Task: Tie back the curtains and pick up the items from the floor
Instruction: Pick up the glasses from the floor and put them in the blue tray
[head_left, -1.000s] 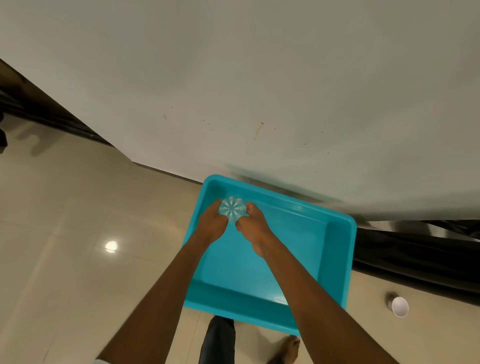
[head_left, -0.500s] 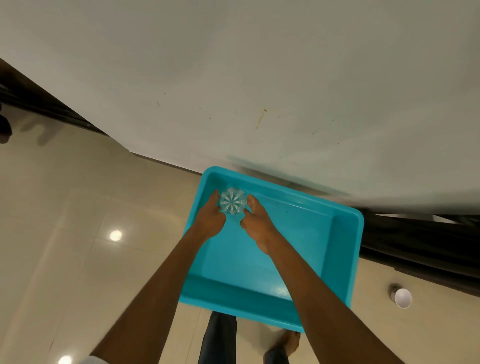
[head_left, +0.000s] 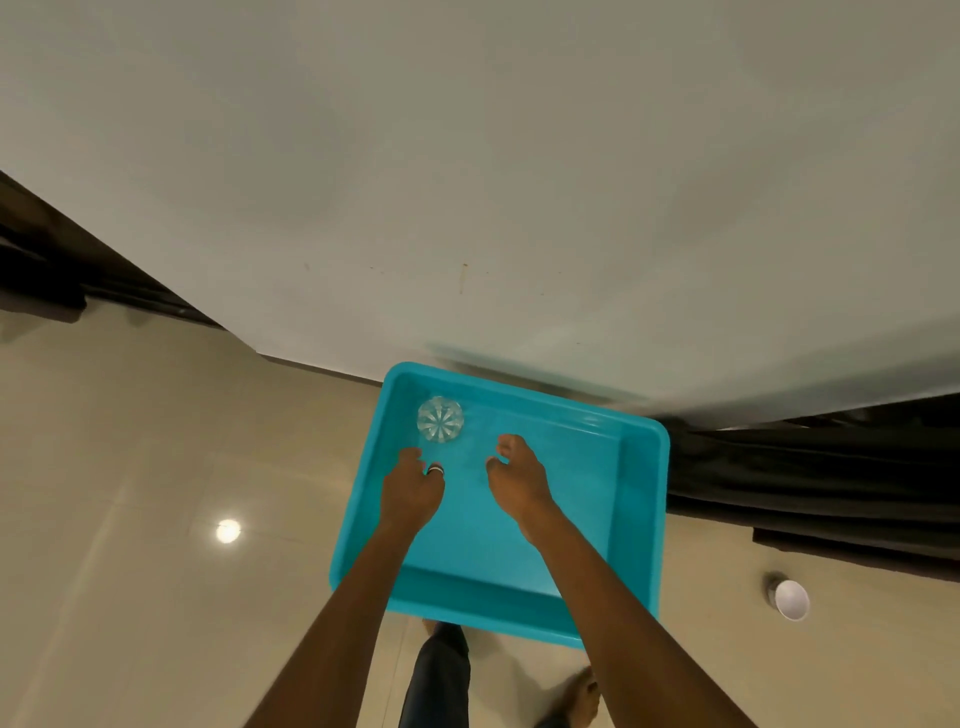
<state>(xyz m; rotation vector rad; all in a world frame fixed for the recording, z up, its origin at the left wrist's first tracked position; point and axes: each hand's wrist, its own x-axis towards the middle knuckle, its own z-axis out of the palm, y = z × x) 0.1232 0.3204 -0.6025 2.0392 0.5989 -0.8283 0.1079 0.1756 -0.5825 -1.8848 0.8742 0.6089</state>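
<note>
Obs., left to right. Clear ribbed glass (head_left: 440, 419) is sitting in the far-left corner of the teal tub (head_left: 641, 519), close to the wall (head_left: 467, 156). Left hand (head_left: 410, 491) is hovering just short of it, fingers curled, holding nothing. Right hand (head_left: 519, 480) is hovering alongside over the tub floor, fingers loosely spread, also empty. White cup (head_left: 790, 599) is lying on the floor tiles (head_left: 130, 467) to the right, beside the dark curtain (head_left: 805, 483).

Risk: glass looks fragile; anything dropped into the tub could be striking it. Cup could be rolling under the curtain hem if nudged.
</note>
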